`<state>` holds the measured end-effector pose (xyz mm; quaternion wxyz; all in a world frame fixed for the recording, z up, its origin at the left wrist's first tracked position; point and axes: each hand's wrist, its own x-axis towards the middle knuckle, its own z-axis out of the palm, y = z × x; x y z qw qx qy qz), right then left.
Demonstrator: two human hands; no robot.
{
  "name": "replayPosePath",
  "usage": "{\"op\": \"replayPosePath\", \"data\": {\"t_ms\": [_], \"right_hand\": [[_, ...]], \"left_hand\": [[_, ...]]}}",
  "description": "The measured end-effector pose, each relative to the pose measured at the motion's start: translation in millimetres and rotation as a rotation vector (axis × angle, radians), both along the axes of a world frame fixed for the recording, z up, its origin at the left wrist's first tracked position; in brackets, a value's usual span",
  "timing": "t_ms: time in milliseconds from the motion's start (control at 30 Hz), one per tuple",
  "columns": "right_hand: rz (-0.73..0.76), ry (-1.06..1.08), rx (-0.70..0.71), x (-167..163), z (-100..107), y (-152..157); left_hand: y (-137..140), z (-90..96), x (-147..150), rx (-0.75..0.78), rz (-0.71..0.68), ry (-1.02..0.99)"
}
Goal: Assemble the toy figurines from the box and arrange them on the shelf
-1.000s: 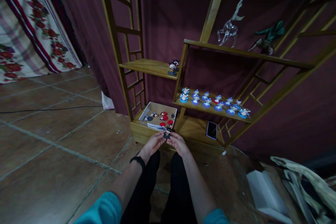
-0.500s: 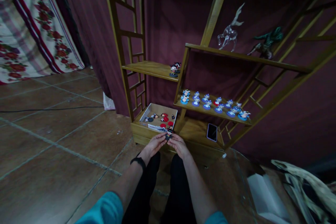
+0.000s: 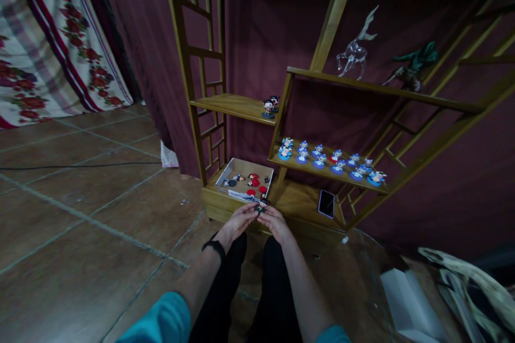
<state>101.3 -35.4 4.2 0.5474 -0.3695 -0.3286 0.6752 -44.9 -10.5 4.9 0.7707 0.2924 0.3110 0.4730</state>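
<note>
Between my fingertips I hold a small black-haired figurine (image 3: 263, 203) upright on a dark round base. My left hand (image 3: 241, 219) grips the base from the left, and my right hand (image 3: 276, 221) pinches it from the right. Just beyond them sits a shallow open box (image 3: 225, 171), with several loose figurine parts and red and dark discs inside. Two similar figurines (image 3: 268, 107) stand at the right end of the upper left shelf (image 3: 229, 105).
Several blue-and-white figurines (image 3: 321, 160) stand in rows on the middle shelf. A phone (image 3: 326, 203) lies on the bottom shelf (image 3: 295, 198). Higher up are a clear glass deer (image 3: 354, 53) and a green statuette (image 3: 416, 64). A white box (image 3: 408, 300) lies on the floor at right.
Both hands still hold the figurine, which has turned slightly and shifted a little to the right. The whole view has drifted slightly.
</note>
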Motion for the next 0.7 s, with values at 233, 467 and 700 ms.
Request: {"op": "replayPosePath", "data": {"t_ms": [233, 467, 700], "right_hand": [[0.000, 0.006, 0.009, 0.0, -1.0, 0.6], [0.000, 0.003, 0.025, 0.5, -4.8, 2.5], [-0.016, -0.010, -0.008, 0.6, -4.8, 3.3]], "left_hand": [[1.6, -1.8, 0.1, -0.039, 0.012, -0.030], [2.5, -3.2, -1.9, -0.067, -0.001, -0.031], [0.1, 1.0, -0.4, -0.092, 0.020, -0.021]]}}
